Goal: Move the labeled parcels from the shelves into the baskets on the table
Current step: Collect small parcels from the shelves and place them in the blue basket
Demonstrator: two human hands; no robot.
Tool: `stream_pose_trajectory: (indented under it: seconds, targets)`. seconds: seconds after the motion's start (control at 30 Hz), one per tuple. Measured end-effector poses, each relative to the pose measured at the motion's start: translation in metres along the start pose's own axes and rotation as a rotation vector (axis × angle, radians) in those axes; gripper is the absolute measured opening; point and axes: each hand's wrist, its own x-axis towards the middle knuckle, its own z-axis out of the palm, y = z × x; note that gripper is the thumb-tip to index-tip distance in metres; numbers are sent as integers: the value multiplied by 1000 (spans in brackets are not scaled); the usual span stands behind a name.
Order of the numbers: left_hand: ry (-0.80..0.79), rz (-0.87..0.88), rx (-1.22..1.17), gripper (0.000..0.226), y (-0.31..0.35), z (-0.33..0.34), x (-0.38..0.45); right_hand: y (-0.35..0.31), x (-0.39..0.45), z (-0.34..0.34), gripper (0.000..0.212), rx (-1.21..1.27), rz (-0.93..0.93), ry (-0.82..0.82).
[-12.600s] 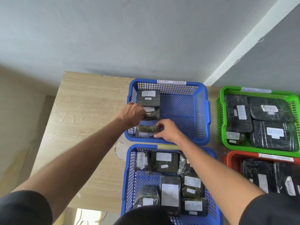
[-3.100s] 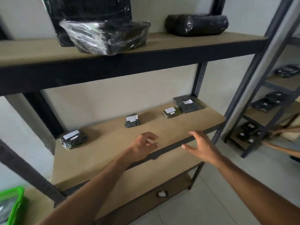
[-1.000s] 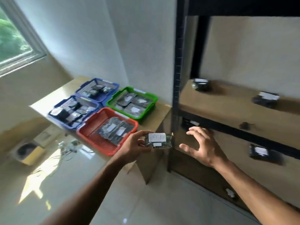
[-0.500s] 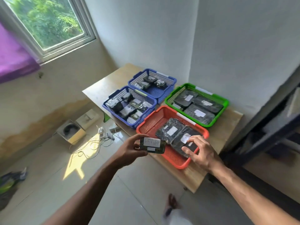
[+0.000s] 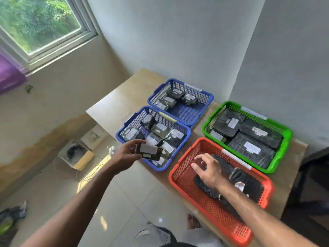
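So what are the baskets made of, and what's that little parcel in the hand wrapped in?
The red basket, like the blue and green ones, looks like moulded plastic: bright even colour and a fine mesh of holes. The small parcel that the left hand holds seems wrapped in dark glossy plastic film with a white paper label; what is inside cannot be told. The table looks like pale wood-grain laminate.

Left hand [image 5: 126, 154] curls its fingers [image 5: 138, 142] in a grip; right hand [image 5: 209, 169] spreads loosely.
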Motion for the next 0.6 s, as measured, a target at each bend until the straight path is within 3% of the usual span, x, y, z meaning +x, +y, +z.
stream_pose_trajectory:
  seconds: [0.23,0.3,0.37,0.43,0.6]
  targets:
    - [-47,58,261,42,31,-84,139,-17,62,71,50,40,218,155]
    - [-70,75,353,38,31,-99,181,-24,72,95,60,0,323,265]
    - [-137,83,438,33,28,-111,220,-34,82,117,62,-123,463,366]
    - [-228,93,559,27,20,-117,251,-45,92,133,60,-256,584,367]
    - [-441,214,850,25,-2,-117,295,-69,110,151,63,-378,722,386]
